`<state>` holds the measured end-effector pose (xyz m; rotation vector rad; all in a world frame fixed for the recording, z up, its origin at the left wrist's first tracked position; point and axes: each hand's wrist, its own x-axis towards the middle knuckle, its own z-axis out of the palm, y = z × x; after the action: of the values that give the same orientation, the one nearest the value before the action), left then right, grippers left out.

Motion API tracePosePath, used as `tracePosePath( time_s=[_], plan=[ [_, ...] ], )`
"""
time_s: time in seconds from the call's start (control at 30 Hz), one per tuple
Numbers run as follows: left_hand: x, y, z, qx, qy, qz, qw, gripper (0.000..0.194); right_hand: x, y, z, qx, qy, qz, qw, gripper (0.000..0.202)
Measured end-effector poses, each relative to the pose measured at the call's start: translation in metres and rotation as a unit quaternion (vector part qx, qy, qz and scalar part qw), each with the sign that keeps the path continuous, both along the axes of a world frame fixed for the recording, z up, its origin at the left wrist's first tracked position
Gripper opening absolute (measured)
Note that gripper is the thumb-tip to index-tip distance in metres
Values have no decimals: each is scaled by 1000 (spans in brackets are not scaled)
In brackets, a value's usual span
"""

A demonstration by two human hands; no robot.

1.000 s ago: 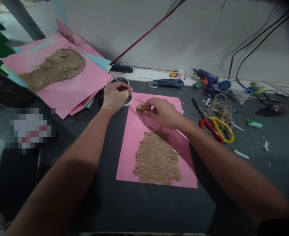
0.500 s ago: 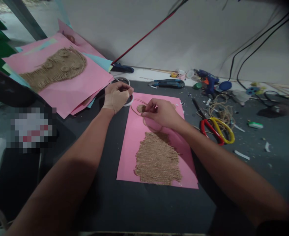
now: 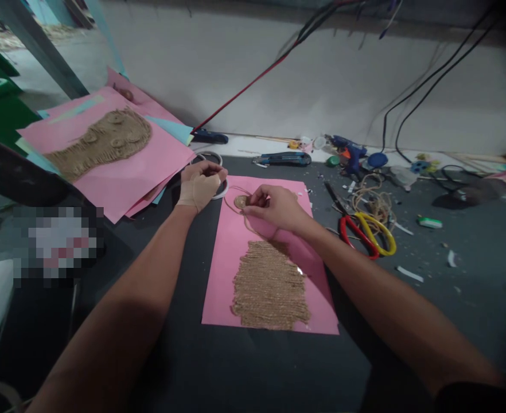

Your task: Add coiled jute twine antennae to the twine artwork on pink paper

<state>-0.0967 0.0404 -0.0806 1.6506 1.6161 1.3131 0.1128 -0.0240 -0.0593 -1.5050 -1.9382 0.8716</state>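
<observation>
My right hand [image 3: 274, 206] is closed in a pinch at the edge of a small twine coil [image 3: 241, 201] on the upper part of a pink sheet [image 3: 222, 264]. A loose loop of twine runs round the coil and under the hand. Lower on the sheet lies a panel of brown twine rows [image 3: 272, 287]. My left hand [image 3: 201, 182], with a tan wrap round wrist and palm, is closed at the sheet's upper left, by a white ring [image 3: 224, 189]. What its fingertips hold is too small to name.
Red-and-yellow scissors [image 3: 365, 235] and tangled twine [image 3: 376, 198] lie right of the sheet. A blue cutter [image 3: 283, 158] and a glue gun [image 3: 351, 154] sit behind. Pink sheets with twine work [image 3: 119, 137] are at the left.
The camera view has shifted, so the table items appear lower and slightly left. Both hands keep nearly the same pose, the right still pinching at the coil.
</observation>
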Motion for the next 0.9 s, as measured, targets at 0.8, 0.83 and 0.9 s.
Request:
tracePosePath(
  time_s=[0.8,0.83,0.9],
  plan=[
    [3,-6,5,29,75,34,996,3,11,2,0,119,-236,98,959,45],
    [3,-7,5,30,78,32,996,4,11,2,0,116,-231,94,961,44],
    [2,-8,4,31,83,34,995,6,12,3,-2,110,-217,88,966,41]
  ],
)
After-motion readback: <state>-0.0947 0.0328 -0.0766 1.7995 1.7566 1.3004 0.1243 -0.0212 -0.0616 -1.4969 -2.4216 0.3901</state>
